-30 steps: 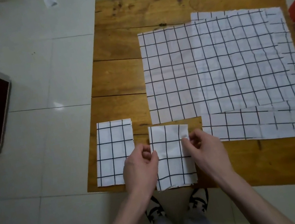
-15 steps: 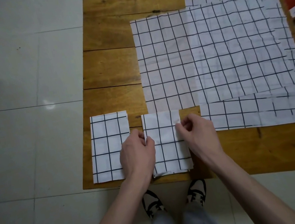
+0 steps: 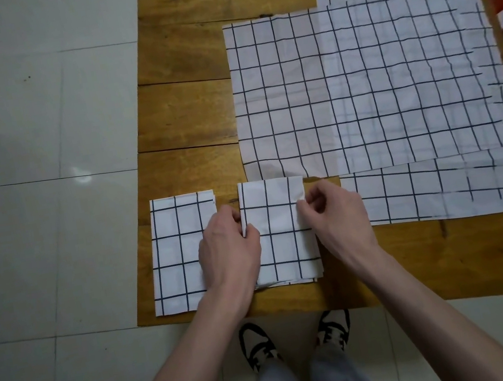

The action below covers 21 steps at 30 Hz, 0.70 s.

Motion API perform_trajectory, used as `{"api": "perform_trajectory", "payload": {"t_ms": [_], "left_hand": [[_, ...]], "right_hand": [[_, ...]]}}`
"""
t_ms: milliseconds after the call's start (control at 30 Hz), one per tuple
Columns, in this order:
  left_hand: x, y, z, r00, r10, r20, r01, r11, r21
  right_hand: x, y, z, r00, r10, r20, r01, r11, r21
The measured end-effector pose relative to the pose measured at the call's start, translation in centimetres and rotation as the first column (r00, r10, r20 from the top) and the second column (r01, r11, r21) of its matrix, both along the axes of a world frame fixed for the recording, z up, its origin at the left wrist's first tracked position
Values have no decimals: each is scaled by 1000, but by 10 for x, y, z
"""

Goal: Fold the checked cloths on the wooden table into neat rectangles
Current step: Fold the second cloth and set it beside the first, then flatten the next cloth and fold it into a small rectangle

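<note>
Both hands are keeping their hold on the same small folded cloth (image 3: 279, 232) as half a second ago, and the cloth is lying in the same place near the front edge of the wooden table (image 3: 191, 106); only the view seems to be shifting slightly.

Head view: the left hand (image 3: 229, 251) is pinching the folded cloth's left edge, thumb on top and fingers curled close against it, with the back of the hand overlapping the right side of a second folded cloth (image 3: 179, 253). The right hand (image 3: 336, 212) is gripping the upper right edge of the folded cloth, its fingers curled tight and a little fabric bunching between thumb and fingertips. Neither hand is spreading open; each is closing on that cloth from its own side.

The held cloth is sitting just right of the second folded cloth, which is lying at the front left corner of the tabletop with a strip of bare wood between the two. A large unfolded cloth (image 3: 359, 84) is covering the right half of the tabletop up toward the back edge, seeming to overlap other sheets. A long checked strip (image 3: 445, 189) is lying along the front right, just beside the right hand. Two black-and-white shoes (image 3: 259, 345) are showing on the tiled floor below the front edge.
</note>
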<state>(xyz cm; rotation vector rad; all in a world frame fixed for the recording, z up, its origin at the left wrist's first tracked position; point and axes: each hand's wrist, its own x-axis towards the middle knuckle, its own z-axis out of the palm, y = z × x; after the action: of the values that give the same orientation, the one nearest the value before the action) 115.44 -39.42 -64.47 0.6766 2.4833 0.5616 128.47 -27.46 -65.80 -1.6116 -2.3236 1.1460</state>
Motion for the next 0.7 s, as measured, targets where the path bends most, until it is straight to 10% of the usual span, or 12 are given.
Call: {"api": "perform_trajectory", "payload": {"t_ms": [400,700], "left_hand": [[8,-7,17,947,-274,-167,229,942,-245],[5,-32,97,880,-331,-342,372,926,59]], "right_hand": [[7,-3,16,980,144,138,-162,978,131],[34,-28,117,957,223,186,-282,870,405]]}}
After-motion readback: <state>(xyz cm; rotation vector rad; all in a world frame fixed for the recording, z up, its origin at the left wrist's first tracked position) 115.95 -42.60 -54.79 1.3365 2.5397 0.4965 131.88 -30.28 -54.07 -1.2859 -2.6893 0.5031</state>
